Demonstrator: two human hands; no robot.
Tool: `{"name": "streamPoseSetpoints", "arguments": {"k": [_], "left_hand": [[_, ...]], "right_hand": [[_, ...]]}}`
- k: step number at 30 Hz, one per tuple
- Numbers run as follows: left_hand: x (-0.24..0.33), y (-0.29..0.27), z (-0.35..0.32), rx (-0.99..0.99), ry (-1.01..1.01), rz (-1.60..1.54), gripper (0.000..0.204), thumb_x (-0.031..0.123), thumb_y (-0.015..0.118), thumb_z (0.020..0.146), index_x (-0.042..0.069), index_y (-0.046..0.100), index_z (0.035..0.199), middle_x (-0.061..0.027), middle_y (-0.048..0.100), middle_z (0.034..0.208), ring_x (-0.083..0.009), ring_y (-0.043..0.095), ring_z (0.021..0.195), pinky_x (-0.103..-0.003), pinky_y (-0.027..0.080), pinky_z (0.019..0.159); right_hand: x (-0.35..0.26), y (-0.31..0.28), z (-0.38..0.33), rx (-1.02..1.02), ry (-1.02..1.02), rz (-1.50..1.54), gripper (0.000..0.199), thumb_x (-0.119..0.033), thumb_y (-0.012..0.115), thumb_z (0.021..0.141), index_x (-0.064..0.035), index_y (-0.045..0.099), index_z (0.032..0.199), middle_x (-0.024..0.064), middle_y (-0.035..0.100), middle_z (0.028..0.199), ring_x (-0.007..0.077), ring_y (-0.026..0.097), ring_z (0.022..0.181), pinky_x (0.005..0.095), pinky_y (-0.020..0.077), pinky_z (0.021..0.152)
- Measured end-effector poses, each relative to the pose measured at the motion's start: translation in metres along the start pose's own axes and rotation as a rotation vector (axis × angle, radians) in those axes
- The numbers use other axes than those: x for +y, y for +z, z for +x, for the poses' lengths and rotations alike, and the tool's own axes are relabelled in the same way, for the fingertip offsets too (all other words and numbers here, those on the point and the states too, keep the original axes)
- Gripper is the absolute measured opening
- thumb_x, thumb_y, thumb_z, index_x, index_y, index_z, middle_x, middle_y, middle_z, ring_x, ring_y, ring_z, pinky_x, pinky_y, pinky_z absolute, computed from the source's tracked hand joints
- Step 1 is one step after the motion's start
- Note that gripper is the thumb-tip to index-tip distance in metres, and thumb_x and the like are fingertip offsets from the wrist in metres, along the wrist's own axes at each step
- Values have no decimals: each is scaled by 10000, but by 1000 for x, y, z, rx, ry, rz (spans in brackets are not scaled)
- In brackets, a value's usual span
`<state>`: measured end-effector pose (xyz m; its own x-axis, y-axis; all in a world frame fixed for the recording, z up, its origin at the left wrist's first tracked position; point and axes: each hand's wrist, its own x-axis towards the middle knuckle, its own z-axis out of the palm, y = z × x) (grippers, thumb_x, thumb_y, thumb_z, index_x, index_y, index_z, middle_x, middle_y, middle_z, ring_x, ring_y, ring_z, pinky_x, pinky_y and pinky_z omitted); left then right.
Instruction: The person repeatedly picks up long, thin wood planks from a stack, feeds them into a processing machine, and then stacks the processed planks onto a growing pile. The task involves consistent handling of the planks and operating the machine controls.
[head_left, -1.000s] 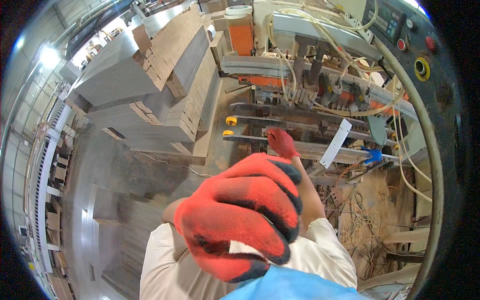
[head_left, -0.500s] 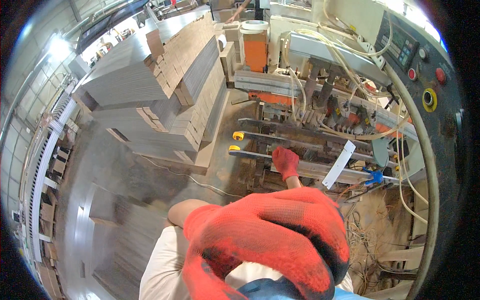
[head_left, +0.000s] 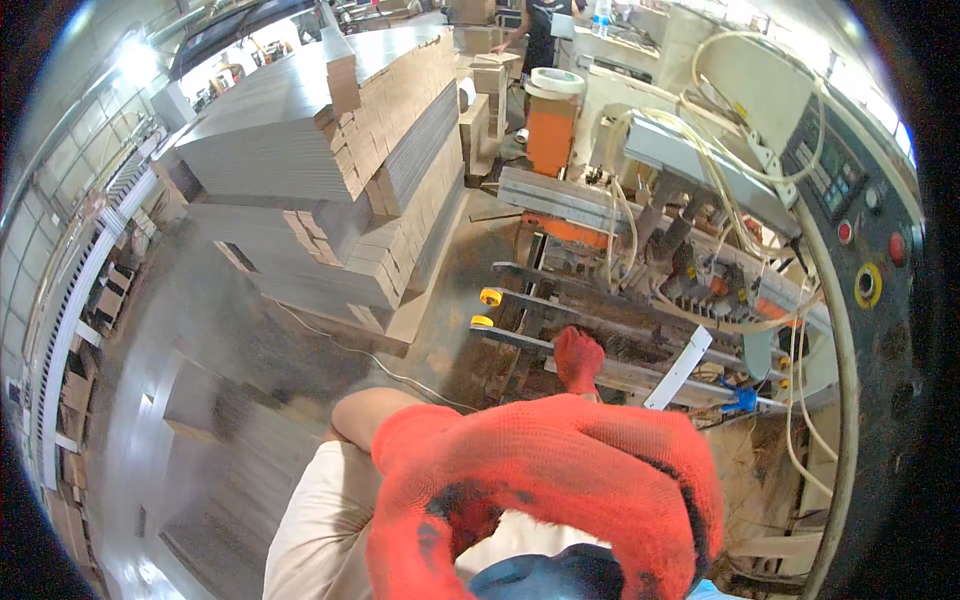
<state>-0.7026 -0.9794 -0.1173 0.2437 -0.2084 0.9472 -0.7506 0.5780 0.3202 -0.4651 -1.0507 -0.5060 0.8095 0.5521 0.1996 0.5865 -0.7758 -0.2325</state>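
the left hand (head_left: 560, 445), in a red glove, is looming close at the lower middle, its arm bending sharply at the elbow. its fingers and thumb are forming a loose arch; a dark-blue thing (head_left: 540, 578) is showing in the gap, but the tips are running out of view, so i cannot tell whether they are holding it. light-blue cloth (head_left: 712, 590) is peeking out at the hand's lower right.

farther ahead, the right hand (head_left: 578, 357), also gloved in red, is resting at the near rail (head_left: 515, 335) of a machine, its fingers lying folded in a fist; whether it is gripping anything is not showing. the rail is probably giving that arm support. yellow rollers (head_left: 490, 297) are sitting at the rail ends, left of this hand, perhaps for easing flat pieces along. just to its right, a pale strip (head_left: 681, 367) is slanting over the rails near a blue clamp (head_left: 740, 400).

beyond both hands to the left, cardboard stacks (head_left: 260, 170) are standing with sheets lying flat, likely for steadiness. a pale cable (head_left: 400, 376) is trailing across the floor between them and the left hand. hoses (head_left: 720, 190) are looping beyond the right hand, and a control panel (head_left: 850, 185) is bounding the far right. the left glove is blocking most of the right forearm.
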Motion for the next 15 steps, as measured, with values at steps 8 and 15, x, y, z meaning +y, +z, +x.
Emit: {"name": "streamPoseSetpoints", "arguments": {"k": [8,15], "left_hand": [[57,-90,17,211,-180,590,414,349,697,888,16,676,1133,-200,659,1186,-307,649,1032,-456,510,949],[83,-368,-6,803,-232,2102,603,412,799,843,71,606,1301,-178,634,1289,-330,594,1217,-434,459,1044]], "right_hand": [[9,4,-3,-58,14,-29,291,-364,574,969,-118,730,970,127,748,957,393,707,889,524,542,740],[6,-11,-7,60,11,-71,252,-318,537,977,-124,685,914,163,723,910,404,689,874,543,525,729]]}}
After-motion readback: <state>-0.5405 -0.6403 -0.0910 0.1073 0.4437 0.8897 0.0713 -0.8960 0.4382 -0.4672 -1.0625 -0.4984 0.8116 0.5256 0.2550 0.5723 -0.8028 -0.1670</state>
